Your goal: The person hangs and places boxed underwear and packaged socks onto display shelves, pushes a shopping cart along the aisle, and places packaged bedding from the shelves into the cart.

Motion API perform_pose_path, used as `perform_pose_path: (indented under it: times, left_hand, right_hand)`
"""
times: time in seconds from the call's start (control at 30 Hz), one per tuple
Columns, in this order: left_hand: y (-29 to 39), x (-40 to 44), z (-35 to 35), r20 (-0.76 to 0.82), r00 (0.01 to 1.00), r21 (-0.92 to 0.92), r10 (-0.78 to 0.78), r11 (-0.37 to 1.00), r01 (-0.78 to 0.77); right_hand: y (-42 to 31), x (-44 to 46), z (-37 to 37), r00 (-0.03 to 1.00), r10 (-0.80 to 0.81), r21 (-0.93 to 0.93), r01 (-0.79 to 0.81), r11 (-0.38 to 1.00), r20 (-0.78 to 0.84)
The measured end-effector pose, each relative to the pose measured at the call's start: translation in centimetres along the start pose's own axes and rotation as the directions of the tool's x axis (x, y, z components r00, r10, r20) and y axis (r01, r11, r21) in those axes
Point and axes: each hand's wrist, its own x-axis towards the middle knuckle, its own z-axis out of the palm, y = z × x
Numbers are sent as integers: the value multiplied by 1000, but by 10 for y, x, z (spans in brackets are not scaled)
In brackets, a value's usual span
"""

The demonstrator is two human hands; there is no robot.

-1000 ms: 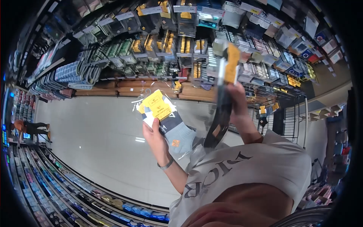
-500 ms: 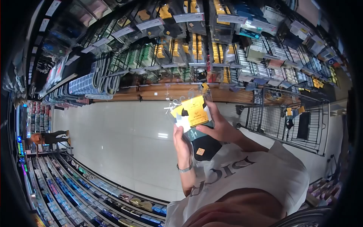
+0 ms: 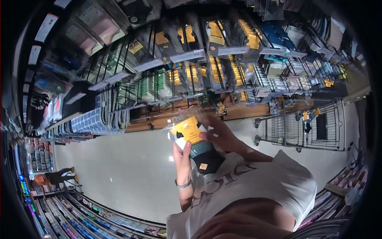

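Note:
Packaged socks (image 3: 195, 153) with a yellow card label are held in front of my chest in clear plastic; black, dark green and white fabric shows around the card. My left hand (image 3: 183, 159), with a band on its wrist, grips the lower left side, thumb across the front. At the right edge is my right hand (image 3: 218, 133), its thumb tip over the yellow card and its fingers blurred by motion behind the top of the plastic. I cannot make out whether this is one pack or more.
Racks of hanging sock packs (image 3: 217, 69) with price strips run along the far side. A metal shopping cart (image 3: 318, 129) stands to the right with a few packs in it. Low shelves (image 3: 99, 215) line the near left, and a person (image 3: 55, 177) stands far left.
My view has shifted, so racks and cart sit differently. The socks appear further left and slightly lower. My right hand's fingers have moved up along the pack and are now blurred.

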Motion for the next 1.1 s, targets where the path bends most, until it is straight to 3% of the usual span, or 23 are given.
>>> perform_pose_path:
  times: [0.17, 0.27, 0.3, 0.33, 0.4, 0.43, 0.47, 0.5, 0.57, 0.6, 0.73, 0.77, 0.87, 0.9, 1.0, 1.03, 1.1]
  left_hand:
    - [4, 26, -37, 210, 978, -40, -13, 999, 22]
    - [-14, 25, -64, 376, 927, -238, -10, 965, 107]
    - [-26, 27, -76, 450, 893, -128, 22, 991, 41]
    - [-33, 38, -86, 533, 845, -25, 52, 999, -46]
    - [-40, 55, -93, 693, 721, 140, -33, 986, -90]
    - [-29, 62, -77, 750, 646, 222, -146, 974, -38]
    - [-18, 67, -58, 789, 559, 308, -256, 951, 1]
    - [5, 63, -18, 719, 581, 354, -381, 920, 166]
    - [0, 62, -4, 555, 647, 499, -522, 832, 244]
    - [-3, 62, 3, 459, 675, 559, -577, 779, 285]
    - [-31, 66, 31, 477, 768, 439, -428, 873, 214]
    - [-33, 67, 43, 479, 751, 406, -454, 873, 269]
    - [-31, 63, 94, 400, 747, 390, -531, 836, 386]
    - [-43, 67, 101, 415, 734, 406, -538, 831, 380]
    - [-49, 65, 130, 395, 729, 477, -559, 803, 357]
    - [-50, 70, 131, 411, 711, 551, -571, 777, 305]
    - [-53, 70, 140, 424, 738, 582, -525, 782, 222]
  right_hand:
    - [-15, 27, 12, 983, -129, -37, 135, 990, 129]
    - [-30, 12, 17, 986, -63, -240, 100, 966, 154]
    - [-21, 9, 22, 952, -292, -217, 307, 927, 97]
    - [-20, 6, 23, 955, -293, -222, 297, 929, 49]
    - [-19, -2, 17, 949, -313, -240, 295, 925, -38]
    - [-15, -3, 7, 902, -426, -361, 374, 854, -74]
    - [-9, -2, 4, 875, -417, -213, 371, 904, -246]
    - [-11, 4, 4, 832, -377, -57, 389, 920, -407]
    - [-11, 9, -9, 807, -214, 232, 394, 889, -551]
    - [-7, 11, -21, 835, -124, 362, 360, 860, -537]
    - [45, 6, -57, 925, 221, 745, 91, 661, -309]
    - [72, 2, -67, 928, 264, 716, 5, 698, -264]
    - [22, -27, -92, 865, 401, 675, -103, 730, -301]
    - [35, -28, -98, 877, 347, 784, 53, 619, -333]
    - [68, -39, -127, 876, 313, 794, 120, 596, -368]
    - [65, -42, -138, 876, 265, 675, 88, 733, -403]
    - [69, -48, -162, 904, 210, 565, 41, 824, -372]
